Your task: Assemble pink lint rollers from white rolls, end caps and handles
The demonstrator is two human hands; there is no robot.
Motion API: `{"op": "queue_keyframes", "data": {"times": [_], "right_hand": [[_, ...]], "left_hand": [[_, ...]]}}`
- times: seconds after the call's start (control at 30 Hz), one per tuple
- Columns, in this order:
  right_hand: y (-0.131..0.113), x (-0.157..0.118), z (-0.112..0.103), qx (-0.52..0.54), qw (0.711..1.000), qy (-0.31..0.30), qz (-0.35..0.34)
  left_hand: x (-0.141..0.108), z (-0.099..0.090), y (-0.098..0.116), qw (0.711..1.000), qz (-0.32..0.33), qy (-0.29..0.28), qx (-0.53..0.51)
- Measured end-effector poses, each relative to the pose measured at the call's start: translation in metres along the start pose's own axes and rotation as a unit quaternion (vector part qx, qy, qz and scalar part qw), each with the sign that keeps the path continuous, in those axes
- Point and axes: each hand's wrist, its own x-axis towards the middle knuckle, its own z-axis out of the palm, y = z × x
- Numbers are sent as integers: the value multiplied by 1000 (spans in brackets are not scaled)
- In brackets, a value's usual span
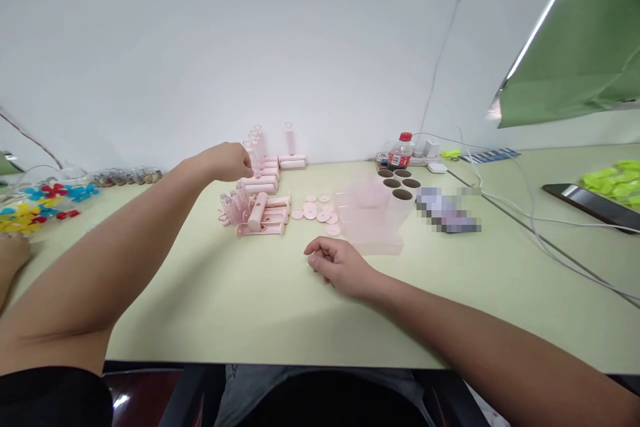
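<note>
My left hand (230, 161) reaches to the back of the table, fingers closed and pointing down beside a row of upright pale pink pieces with heart-shaped loops (259, 141). What its fingertips hold, if anything, is hidden. Pink tubes (263, 185) lie flat just below that row. Nearer to me is a pile of pink half-open tube parts (265, 220). My right hand (343, 267) rests on the table with loosely curled fingers, thumb apart, and nothing visible in it. Ahead of it lie several pink discs (310, 211) and a translucent pink stepped block (370, 220).
Brown hollow tubes (403, 194) stand beside a red-capped bottle (401, 152). A pixelated object (447, 210), white cables (530, 213) and a dark tablet (590, 205) lie to the right. Colourful pieces (55, 192) and another person's hand (14, 252) are at far left.
</note>
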Motion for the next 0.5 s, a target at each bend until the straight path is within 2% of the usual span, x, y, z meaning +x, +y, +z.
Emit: {"op": "queue_keyframes", "data": {"times": [0.1,0.2,0.33,0.4,0.43,0.5], "right_hand": [[1,0,-1,-3,1000,-2,1],[4,1,2,-21,1000,-7,-13],[-6,0,-2,-114,989,-1,-93],[-22,-3,-18,-214,960,55,-174],[-31,-5,-31,-253,938,114,-209],[-49,-12,-62,-300,882,295,-214]], "left_hand": [[-4,6,-16,995,4,-87,50],[-9,9,-17,998,3,-51,40],[-26,9,15,997,75,-3,-8],[-42,9,36,991,127,-8,-31],[-51,11,44,989,140,-11,-40],[-70,18,56,986,160,-11,-46]]}}
